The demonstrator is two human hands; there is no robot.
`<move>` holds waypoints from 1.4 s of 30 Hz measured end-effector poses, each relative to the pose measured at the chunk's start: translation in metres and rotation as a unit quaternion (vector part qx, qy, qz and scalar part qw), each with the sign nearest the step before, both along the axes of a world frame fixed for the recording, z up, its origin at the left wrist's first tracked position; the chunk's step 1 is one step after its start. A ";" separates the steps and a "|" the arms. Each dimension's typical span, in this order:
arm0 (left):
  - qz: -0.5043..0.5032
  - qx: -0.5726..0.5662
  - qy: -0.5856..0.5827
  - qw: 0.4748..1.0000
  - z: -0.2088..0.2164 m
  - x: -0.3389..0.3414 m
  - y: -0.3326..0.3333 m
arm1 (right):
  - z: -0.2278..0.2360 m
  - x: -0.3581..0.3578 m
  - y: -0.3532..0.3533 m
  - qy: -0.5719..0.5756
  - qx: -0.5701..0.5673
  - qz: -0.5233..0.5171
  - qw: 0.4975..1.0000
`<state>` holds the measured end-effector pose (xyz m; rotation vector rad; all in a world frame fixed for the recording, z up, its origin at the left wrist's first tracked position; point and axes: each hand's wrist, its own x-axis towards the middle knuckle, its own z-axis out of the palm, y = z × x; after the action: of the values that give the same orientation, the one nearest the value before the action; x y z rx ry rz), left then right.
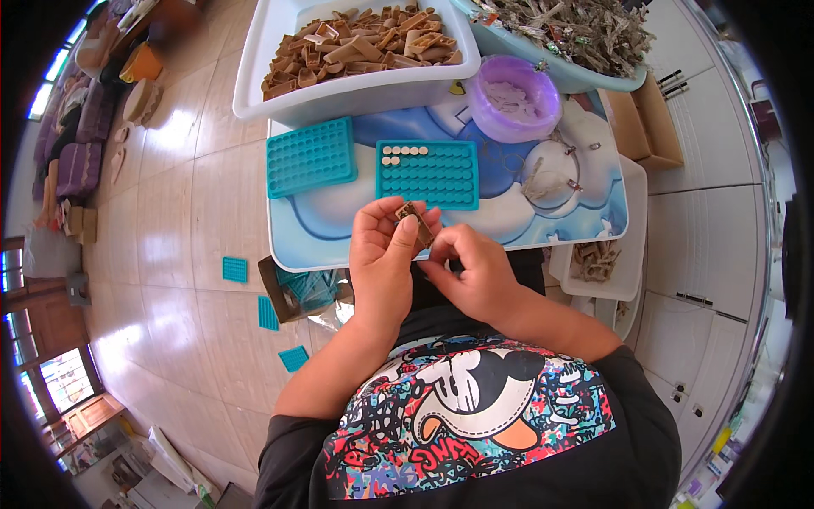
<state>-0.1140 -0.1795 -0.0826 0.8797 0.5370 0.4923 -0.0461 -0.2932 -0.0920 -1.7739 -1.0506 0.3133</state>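
My left hand (379,259) holds a small brown plastic casing (414,222) between thumb and fingers, its hollow side partly showing. Close to the casing's lower end, my right hand (475,270) has thumb and forefinger pinched together; whatever lies between them is too small to tell. Just beyond my hands is a teal tray (449,193) with rows of round pockets. Several white discs (405,151) sit in its upper left pockets. To its left lies a stack of similar teal trays (311,159).
At the table's (339,246) far side stand a white bin (356,92) of brown casings, a light-blue tub (577,82) of tangled wired parts and a purple bowl (515,127) of white pieces. A wire bundle (551,174) lies right. Teal pieces (235,270) lie on the floor beside an open carton (275,288).
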 end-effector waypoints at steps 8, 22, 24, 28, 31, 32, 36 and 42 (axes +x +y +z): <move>-0.015 -0.043 -0.002 0.999 0.000 -0.003 0.013 | 0.004 0.016 -0.011 0.240 0.076 0.017 0.968; -0.033 -0.066 0.005 0.997 -0.001 -0.002 0.012 | 0.008 0.012 -0.012 0.231 0.067 0.084 0.967; -0.034 -0.070 0.007 0.997 0.000 -0.002 0.012 | 0.004 0.011 -0.012 0.238 0.065 0.086 0.965; -0.038 -0.091 0.017 0.995 0.000 -0.004 0.012 | 0.002 0.013 -0.011 0.196 0.046 0.098 0.975; -0.031 -0.083 0.039 0.995 0.002 -0.003 0.010 | -0.007 0.015 -0.010 0.086 0.026 0.078 0.993; -0.032 -0.084 0.038 0.995 0.002 -0.002 0.010 | -0.005 0.016 -0.010 0.085 0.024 0.077 0.993; -0.042 -0.093 0.070 0.992 -0.003 -0.004 0.006 | 0.000 0.017 -0.005 0.000 -0.028 0.058 0.998; -0.039 -0.123 0.086 0.988 -0.018 -0.009 0.016 | 0.013 0.032 0.000 -0.054 -0.066 0.104 0.991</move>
<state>-0.1229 -0.1637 -0.1005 0.7057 0.7027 0.2731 -0.0142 -0.2931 -0.0790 -1.8170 -1.3232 0.4261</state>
